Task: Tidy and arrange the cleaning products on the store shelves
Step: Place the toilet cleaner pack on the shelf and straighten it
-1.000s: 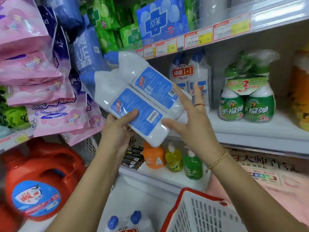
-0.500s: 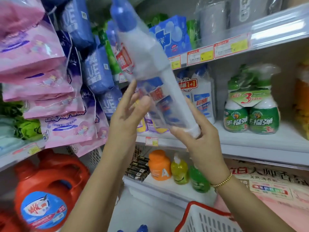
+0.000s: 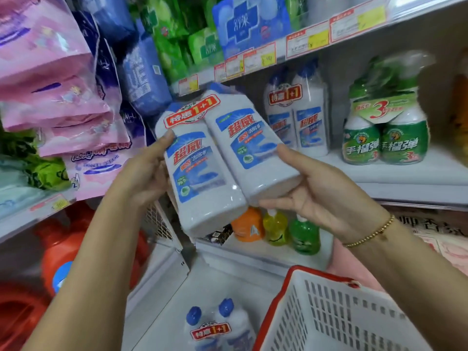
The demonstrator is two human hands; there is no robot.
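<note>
Pink pouches (image 3: 53, 102) hang at far left. Our left hand (image 3: 144, 178) grips the left bottle of the wrapped 1+1 cleaner twin-pack (image 3: 215, 158), with the thumb on the label and the fingers hidden behind. We hold the pack in the air, tilted left, before the shelf (image 3: 405, 178). Our right hand (image 3: 321, 196) cups the right bottle's base, thumb in front and fingers curled beneath. A matching twin-pack (image 3: 296, 122) stands on the shelf beside green spray bottles (image 3: 385, 143).

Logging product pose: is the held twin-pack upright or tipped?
Tipped: the twin-pack slants, tops up-left, bases lower-right, held between left hand and right hand.
</note>
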